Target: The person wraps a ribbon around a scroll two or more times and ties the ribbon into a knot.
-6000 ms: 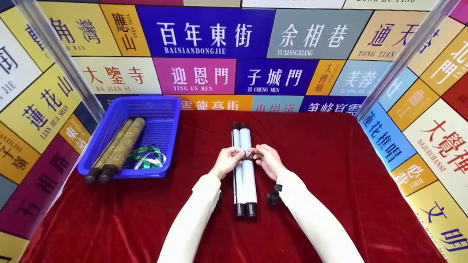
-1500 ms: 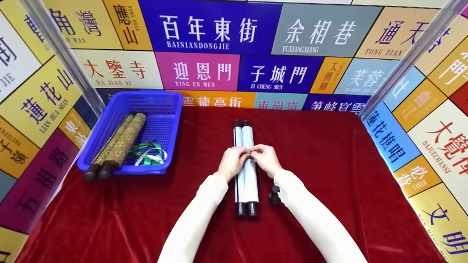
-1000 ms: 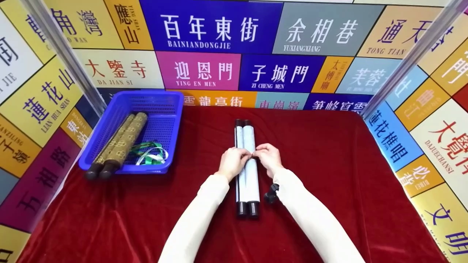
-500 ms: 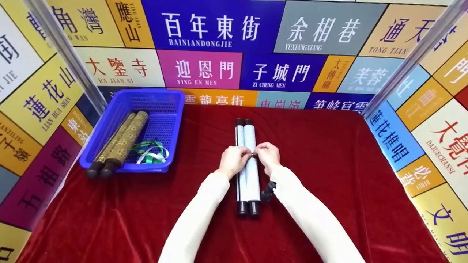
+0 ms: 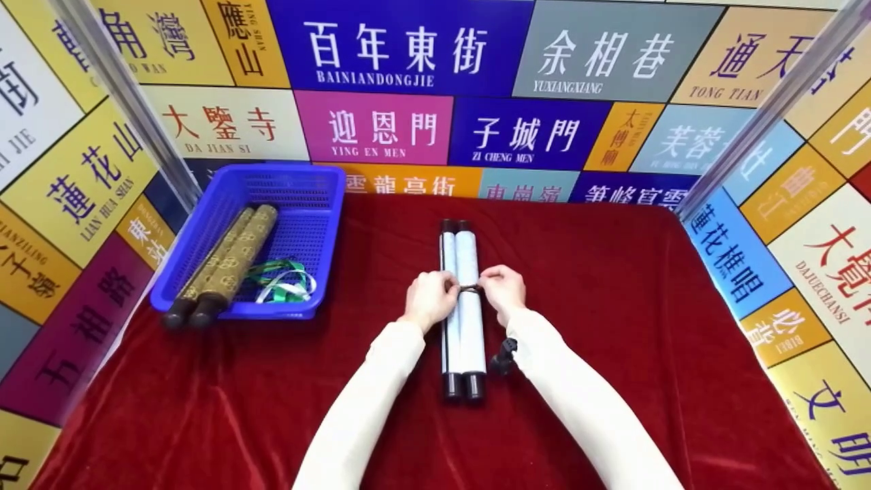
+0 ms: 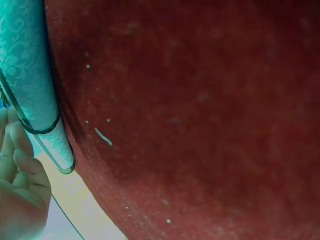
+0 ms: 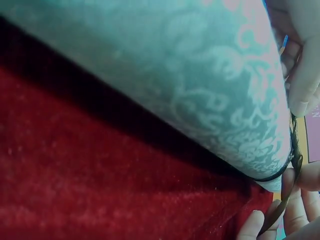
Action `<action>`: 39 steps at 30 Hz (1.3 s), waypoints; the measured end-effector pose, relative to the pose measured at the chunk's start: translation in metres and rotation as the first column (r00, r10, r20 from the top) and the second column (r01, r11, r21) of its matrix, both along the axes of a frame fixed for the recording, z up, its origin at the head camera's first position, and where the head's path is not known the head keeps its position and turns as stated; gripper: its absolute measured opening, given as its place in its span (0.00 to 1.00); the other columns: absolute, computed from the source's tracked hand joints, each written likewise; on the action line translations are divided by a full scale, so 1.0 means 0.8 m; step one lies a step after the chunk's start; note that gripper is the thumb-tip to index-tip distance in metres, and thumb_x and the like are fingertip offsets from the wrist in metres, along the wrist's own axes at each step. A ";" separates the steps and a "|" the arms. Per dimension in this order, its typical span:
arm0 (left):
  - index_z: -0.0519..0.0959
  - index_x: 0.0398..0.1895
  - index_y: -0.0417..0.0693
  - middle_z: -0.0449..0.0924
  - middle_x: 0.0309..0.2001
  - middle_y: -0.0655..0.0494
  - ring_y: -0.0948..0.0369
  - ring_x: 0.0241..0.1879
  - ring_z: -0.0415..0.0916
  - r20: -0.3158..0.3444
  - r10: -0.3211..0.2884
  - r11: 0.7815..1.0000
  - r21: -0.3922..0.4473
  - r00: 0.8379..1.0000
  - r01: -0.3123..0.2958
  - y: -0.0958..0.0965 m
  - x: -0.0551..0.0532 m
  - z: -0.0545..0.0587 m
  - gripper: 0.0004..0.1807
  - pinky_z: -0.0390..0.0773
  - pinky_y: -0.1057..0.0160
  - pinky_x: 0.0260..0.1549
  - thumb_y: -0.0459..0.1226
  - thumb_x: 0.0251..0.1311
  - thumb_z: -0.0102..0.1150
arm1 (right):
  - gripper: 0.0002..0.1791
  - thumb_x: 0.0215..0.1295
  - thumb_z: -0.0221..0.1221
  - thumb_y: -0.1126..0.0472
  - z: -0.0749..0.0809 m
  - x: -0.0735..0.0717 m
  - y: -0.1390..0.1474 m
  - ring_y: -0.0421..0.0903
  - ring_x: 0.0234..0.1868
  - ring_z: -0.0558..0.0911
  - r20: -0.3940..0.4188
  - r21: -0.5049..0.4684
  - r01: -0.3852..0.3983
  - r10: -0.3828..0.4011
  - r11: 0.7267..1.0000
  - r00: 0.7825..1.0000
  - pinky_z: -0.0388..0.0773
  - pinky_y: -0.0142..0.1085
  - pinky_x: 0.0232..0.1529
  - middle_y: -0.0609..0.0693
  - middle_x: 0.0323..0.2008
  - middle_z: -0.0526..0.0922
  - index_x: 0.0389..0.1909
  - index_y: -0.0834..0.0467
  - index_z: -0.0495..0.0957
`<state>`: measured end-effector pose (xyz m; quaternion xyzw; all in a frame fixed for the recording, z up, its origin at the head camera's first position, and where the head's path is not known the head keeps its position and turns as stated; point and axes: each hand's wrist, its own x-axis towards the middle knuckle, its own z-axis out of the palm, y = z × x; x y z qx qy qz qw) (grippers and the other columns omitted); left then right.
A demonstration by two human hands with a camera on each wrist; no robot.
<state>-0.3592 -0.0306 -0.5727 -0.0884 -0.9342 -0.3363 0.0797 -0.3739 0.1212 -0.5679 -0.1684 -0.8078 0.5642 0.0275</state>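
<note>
Your L hand (image 5: 431,299) & R hand (image 5: 505,289) are pinching dark cord (image 5: 469,288), fingers curled, over 2 pale scrolls (image 5: 471,333) lying on red cloth (image 5: 592,272); L is partly hiding one. Blue basket (image 5: 265,312) w/ gold scrolls (image 5: 237,262), ribbons (image 5: 289,288) is sitting well L.

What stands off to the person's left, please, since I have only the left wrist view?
Observer: A blue plastic basket, farther left than the left hand.
Operator: Thank you; what does it hold?
Observer: Two patterned brown scrolls, beside green and white ribbons.
Operator: And how do the pale blue scrolls end on the side nearest the person?
Observer: In dark caps, side by side.
</note>
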 end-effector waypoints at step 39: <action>0.88 0.38 0.51 0.86 0.36 0.55 0.55 0.39 0.83 0.096 -0.021 0.999 0.045 0.995 0.017 -0.019 -0.003 0.000 0.09 0.81 0.57 0.42 0.43 0.58 0.64 | 0.11 0.56 0.63 0.69 -0.002 0.001 0.010 0.40 0.33 0.76 0.016 -0.010 -0.113 0.113 0.994 0.993 0.71 0.31 0.39 0.45 0.27 0.79 0.41 0.64 0.84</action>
